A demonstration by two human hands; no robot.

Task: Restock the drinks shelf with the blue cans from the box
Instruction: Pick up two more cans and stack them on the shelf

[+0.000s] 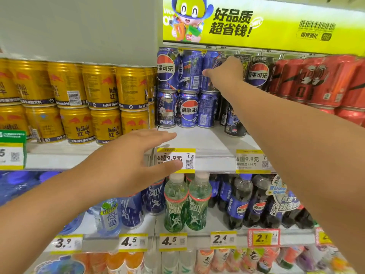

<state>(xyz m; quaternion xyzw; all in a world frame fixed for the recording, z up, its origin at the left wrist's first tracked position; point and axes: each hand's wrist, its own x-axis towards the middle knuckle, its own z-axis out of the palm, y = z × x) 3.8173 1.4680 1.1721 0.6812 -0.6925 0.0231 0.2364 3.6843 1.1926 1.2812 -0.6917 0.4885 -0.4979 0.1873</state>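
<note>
— Your left hand (128, 163) is hovering flat-fingered and holding nothing before the shelf's front edge (213, 159).
— And your right hand (227, 73) is wrapping around a blue can (211, 70) in the upper tier's right end.
— Six blue cans are showing; I'm guessing you're nearly done.
— Box is staying out of view, though.

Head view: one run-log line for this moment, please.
phase: placing | right hand: grips blue can, top tier, third across | left hand: open, holds nothing, at shelf edge | box: not visible
</note>
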